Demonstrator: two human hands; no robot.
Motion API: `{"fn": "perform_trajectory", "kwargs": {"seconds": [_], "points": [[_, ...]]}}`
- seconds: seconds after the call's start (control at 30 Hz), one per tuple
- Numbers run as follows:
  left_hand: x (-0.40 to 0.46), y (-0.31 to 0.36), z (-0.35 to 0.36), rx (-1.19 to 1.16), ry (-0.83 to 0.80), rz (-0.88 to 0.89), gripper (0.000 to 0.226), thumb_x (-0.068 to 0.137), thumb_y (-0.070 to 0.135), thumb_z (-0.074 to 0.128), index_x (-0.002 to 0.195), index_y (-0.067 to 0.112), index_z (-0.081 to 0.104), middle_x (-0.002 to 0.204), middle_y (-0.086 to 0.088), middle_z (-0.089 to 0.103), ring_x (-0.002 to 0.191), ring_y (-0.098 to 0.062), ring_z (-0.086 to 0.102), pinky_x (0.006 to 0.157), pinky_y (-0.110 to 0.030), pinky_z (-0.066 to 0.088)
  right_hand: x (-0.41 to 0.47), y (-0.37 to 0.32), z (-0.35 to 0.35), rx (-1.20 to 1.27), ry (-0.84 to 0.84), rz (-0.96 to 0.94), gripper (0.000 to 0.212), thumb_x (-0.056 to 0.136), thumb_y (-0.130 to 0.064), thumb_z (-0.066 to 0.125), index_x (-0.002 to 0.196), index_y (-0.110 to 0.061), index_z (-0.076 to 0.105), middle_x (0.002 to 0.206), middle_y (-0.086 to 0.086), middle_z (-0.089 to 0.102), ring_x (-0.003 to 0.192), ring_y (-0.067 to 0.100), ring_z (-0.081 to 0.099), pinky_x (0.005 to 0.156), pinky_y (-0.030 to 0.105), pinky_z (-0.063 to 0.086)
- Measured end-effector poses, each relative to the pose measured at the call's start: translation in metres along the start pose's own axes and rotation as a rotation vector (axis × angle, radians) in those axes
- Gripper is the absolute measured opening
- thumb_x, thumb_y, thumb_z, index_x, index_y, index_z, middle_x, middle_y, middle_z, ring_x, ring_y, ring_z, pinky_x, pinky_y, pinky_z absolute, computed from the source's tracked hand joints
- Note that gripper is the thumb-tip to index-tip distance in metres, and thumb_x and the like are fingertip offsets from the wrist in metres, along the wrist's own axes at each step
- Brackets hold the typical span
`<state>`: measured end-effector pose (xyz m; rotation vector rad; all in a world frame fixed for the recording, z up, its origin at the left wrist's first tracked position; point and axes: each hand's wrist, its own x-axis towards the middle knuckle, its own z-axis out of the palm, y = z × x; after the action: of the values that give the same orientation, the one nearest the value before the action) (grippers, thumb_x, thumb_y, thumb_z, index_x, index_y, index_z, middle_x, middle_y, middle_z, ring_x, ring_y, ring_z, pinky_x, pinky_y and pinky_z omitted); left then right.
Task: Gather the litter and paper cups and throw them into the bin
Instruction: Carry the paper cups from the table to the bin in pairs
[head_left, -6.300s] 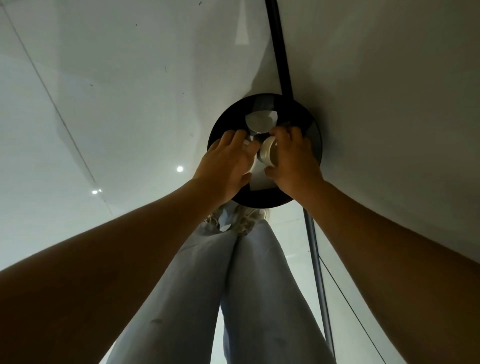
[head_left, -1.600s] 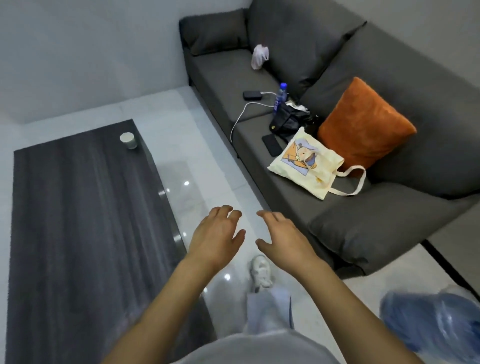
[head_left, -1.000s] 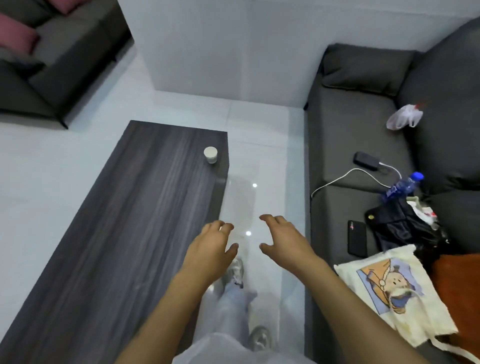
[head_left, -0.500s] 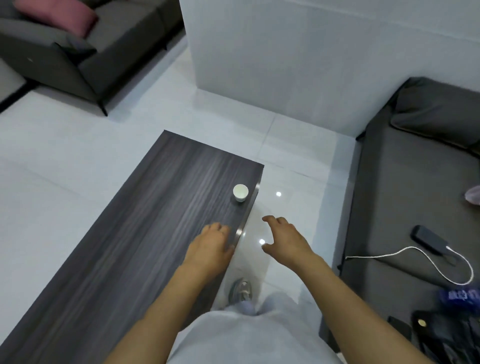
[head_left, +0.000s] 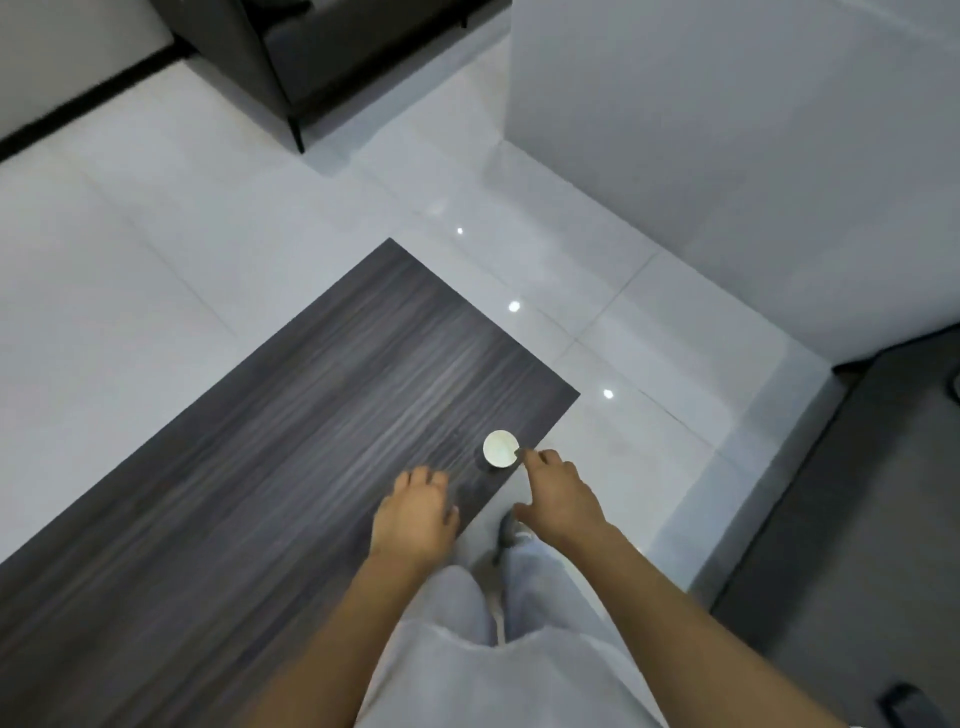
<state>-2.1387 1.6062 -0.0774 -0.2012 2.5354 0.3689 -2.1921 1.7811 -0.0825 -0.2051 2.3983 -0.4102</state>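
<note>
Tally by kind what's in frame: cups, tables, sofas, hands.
Cup: 1
Table: 1
Sofas: 2
Hands, left and right, both open and empty: 2
Total: 6

matt wood-grain table (head_left: 291, 426), glossy floor tiles (head_left: 130, 291)

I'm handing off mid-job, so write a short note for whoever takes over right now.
Left hand: open, empty, over the table.
Right hand: open, fingers reaching at the cup; contact unclear.
Cup: upright near the table's right edge, not gripped.
Done: the tabletop in view holds nothing else.
Left: grip the cup, carry it to the bin, which is out of view.
</note>
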Motion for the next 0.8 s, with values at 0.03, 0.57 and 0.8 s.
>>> {"fn": "perform_trajectory", "kwargs": {"seconds": [0.03, 0.57, 0.8], "points": [[0.012, 0.000, 0.007, -0.003, -0.014, -0.033, 0.044, 0.097, 0.037, 0.045, 0.135, 0.017, 0.041, 0.135, -0.003, 0.042, 0.126, -0.022, 0.037, 0.096, -0.036, 0.040, 0.018, 0.004, 0.001, -0.021, -0.026, -0.018, 0.062, 0.088, -0.026, 0.063, 0.142, -0.021, 0.032, 0.138, 0.008, 0.041, 0.121, 0.029, 0.044, 0.096, 0.040, 0.046], [0.151, -0.063, 0.109, -0.186, -0.087, -0.307, 0.045, 0.096, 0.032, 0.047, 0.136, 0.013, 0.040, 0.140, -0.009, 0.038, 0.131, -0.027, 0.031, 0.103, -0.041, 0.037, 0.203, 0.034, 0.115, -0.224, -0.171, -0.050, 0.078, 0.087, -0.035, 0.068, 0.148, -0.024, 0.021, 0.153, 0.010, 0.022, 0.138, 0.031, 0.024, 0.108, 0.043, 0.035], [0.156, -0.066, 0.137, -0.224, -0.108, -0.343, 0.046, 0.095, 0.028, 0.046, 0.137, 0.013, 0.038, 0.137, -0.011, 0.041, 0.128, -0.028, 0.035, 0.104, -0.039, 0.034, 0.212, 0.037, 0.134, -0.258, -0.230, -0.061, 0.070, 0.085, -0.018, 0.068, 0.144, -0.018, 0.029, 0.142, 0.011, 0.035, 0.129, 0.031, 0.035, 0.098, 0.039, 0.044]]}}
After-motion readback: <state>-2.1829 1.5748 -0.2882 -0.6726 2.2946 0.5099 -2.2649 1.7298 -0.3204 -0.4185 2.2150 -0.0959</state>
